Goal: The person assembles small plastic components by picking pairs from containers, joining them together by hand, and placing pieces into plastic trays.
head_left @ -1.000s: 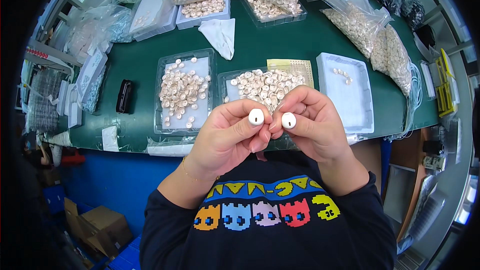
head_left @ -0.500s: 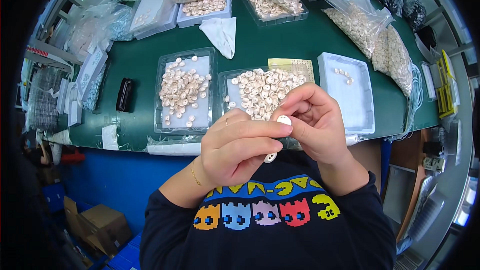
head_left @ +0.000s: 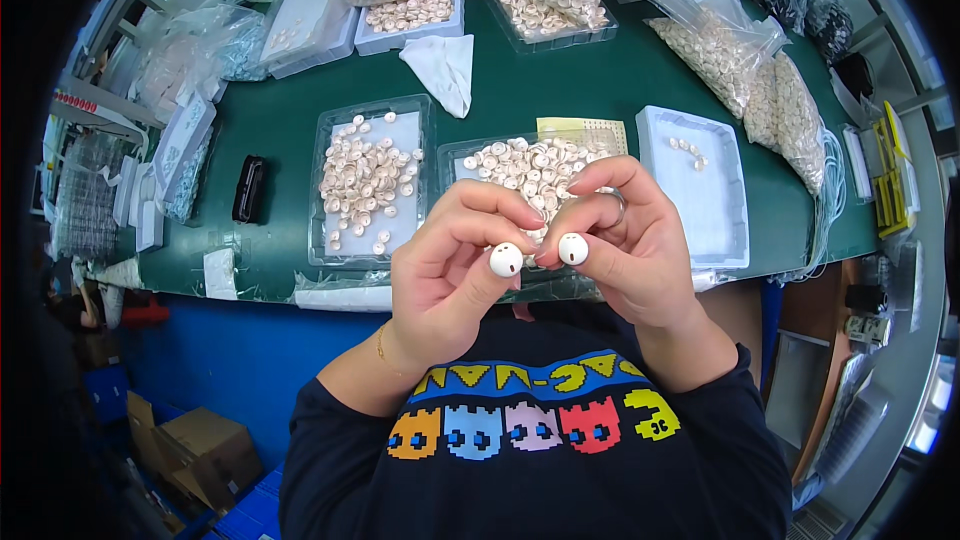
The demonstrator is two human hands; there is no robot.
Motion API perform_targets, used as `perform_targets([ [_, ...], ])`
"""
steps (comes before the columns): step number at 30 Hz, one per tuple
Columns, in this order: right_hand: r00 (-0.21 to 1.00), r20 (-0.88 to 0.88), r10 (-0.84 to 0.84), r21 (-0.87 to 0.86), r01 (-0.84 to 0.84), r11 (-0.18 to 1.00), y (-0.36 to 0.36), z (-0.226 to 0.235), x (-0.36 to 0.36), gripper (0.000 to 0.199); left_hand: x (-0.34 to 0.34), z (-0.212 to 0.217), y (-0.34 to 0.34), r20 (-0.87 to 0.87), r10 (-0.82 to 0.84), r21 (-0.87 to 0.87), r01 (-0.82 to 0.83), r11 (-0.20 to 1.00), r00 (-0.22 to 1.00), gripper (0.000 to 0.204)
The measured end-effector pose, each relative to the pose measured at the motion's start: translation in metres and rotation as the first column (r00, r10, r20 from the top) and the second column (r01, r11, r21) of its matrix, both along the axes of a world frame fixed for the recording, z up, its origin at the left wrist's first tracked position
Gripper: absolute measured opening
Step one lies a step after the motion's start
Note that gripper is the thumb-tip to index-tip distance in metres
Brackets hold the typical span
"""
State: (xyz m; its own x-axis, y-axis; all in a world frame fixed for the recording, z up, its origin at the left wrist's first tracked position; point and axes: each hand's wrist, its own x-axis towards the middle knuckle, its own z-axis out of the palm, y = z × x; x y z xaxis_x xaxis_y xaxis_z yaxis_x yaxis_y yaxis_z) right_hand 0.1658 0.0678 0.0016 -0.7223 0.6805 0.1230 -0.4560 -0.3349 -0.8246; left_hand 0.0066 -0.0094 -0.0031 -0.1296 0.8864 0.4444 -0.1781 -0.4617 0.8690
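Earbuds, two small white glossy rounded pieces, are sitting side by side above the worktop's near edge: the left earbud [head_left: 506, 259] and the right earbud [head_left: 573, 248], nearly touching. The left hand [head_left: 450, 260] is pinching one between curled fingers; the right hand [head_left: 625, 240] is clamping the other the same way. Behind the hands, a clear tray [head_left: 330, 140] is holding scattered pale pieces, another tray [head_left: 450, 155] is heaped with them, and a white tray [head_left: 725, 195] is carrying only a few on the green worktop [head_left: 600, 90].
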Motion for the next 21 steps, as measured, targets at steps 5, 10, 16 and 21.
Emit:
perform_targets([
  [5, 1.000, -0.024, 0.012, -0.004, -0.012, 1.000, 0.0005, -0.0022, 0.0000, 0.033, -0.0006, -0.0013, 0.0026, 0.477, -0.255, -0.172, 0.374, 0.911, 0.841, 0.013],
  [10, 0.999, -0.045, 0.016, -0.032, -0.018, 0.999, 0.0001, -0.0017, 0.0000, 0.031, 0.0005, 0.0004, 0.0027, 0.544, -0.276, -0.183, 0.433, 0.883, 0.792, 0.015],
  [16, 0.990, -0.128, 0.061, -0.129, -0.077, 0.989, 0.0006, -0.0021, 0.0006, 0.027, 0.0012, -0.0019, 0.0027, 0.722, -0.308, -0.151, 0.575, 0.804, 0.619, 0.015],
  [21, 0.983, -0.160, 0.088, -0.198, -0.119, 0.973, 0.0024, -0.0017, 0.0011, 0.023, 0.0006, 0.0017, 0.0040, 0.799, -0.314, -0.126, 0.652, 0.747, 0.513, 0.017],
])
